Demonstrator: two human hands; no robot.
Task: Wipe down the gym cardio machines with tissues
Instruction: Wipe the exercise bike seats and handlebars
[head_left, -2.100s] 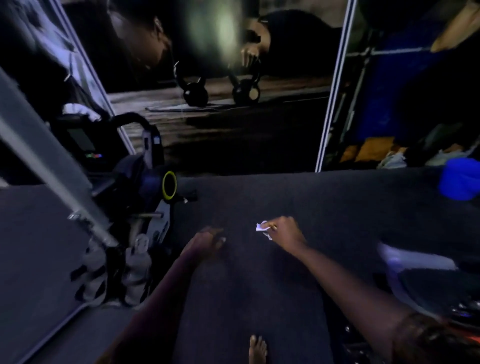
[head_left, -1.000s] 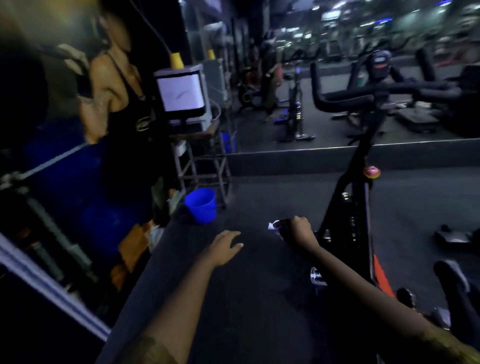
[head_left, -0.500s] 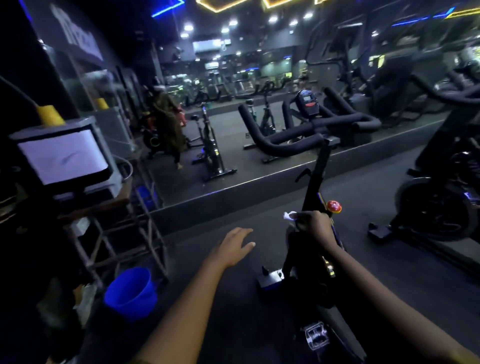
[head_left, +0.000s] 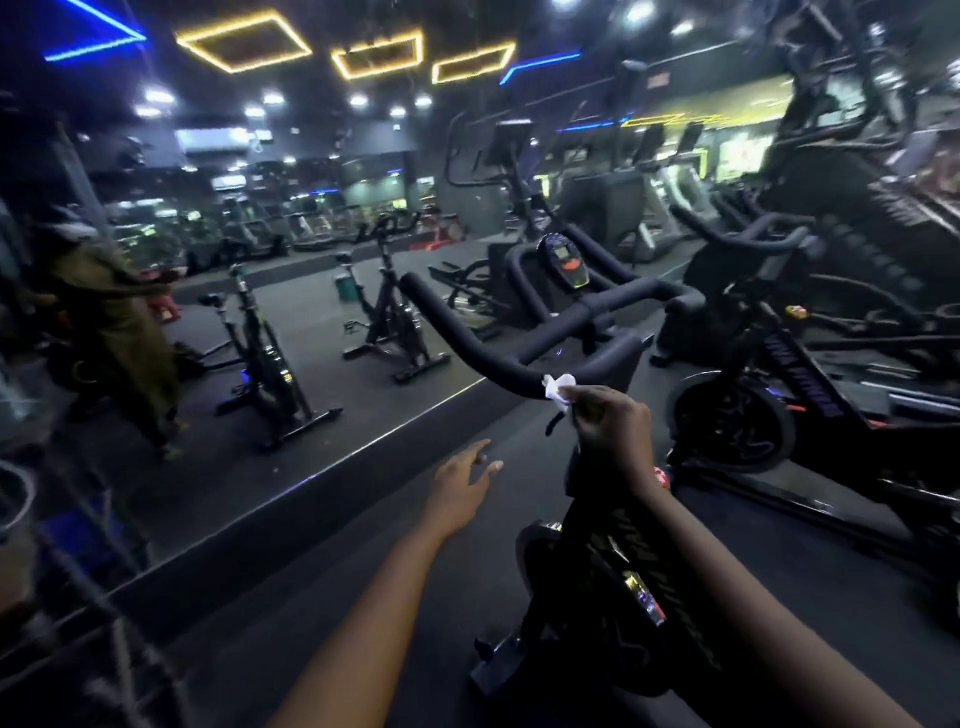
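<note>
Our right hand (head_left: 613, 431) pinches a crumpled white tissue (head_left: 558, 389), likely flimsy and best held bunched, against the black handlebar (head_left: 467, 340); our left hand (head_left: 462, 483) hovers open.

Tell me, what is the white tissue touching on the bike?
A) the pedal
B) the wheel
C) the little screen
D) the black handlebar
D: the right hand pinches the tissue and holds it against the handlebar, well below the screen.
</note>
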